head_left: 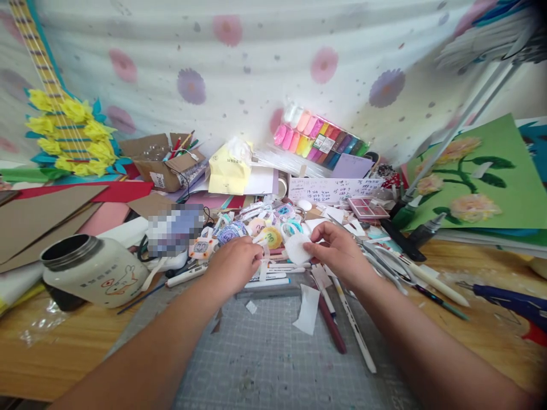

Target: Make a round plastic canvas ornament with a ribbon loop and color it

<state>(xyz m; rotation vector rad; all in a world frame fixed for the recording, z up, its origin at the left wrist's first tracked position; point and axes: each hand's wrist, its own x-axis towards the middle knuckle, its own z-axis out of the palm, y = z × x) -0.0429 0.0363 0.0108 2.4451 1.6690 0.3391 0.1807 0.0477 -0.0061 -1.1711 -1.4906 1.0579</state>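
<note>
A thin, white, roughly rounded piece of sheet material (294, 250) is pinched at its right edge between the thumb and fingers of the right hand (337, 250), the grip being closed on that edge. The fingers of the left hand (237, 259) are curled together, and a small white sliver is seen at their tips; whether it is gripped cannot be told. The white piece is held up between the two hands, nearer to the right, and is not touched by the left.

Just beyond the left fingertips, a round yellow disc with a dark marking (270, 237) is seen among a heap of small decorated pieces. Below the gap between the hands, white-barrelled markers (268, 277) are laid crosswise. Nearer the body than the right-hand grip, an irregular white paper scrap (306, 310), a slim maroon pen (332, 327) and a long white pen (356, 330) are spread on a grey gridded cutting mat (256, 359). Well to the left of the left hand, a cream wide-mouthed jar with a printed animal (96, 276) is tilted; far to the right of the right hand, a dark-blue glue gun (504, 302) is seen.
</note>
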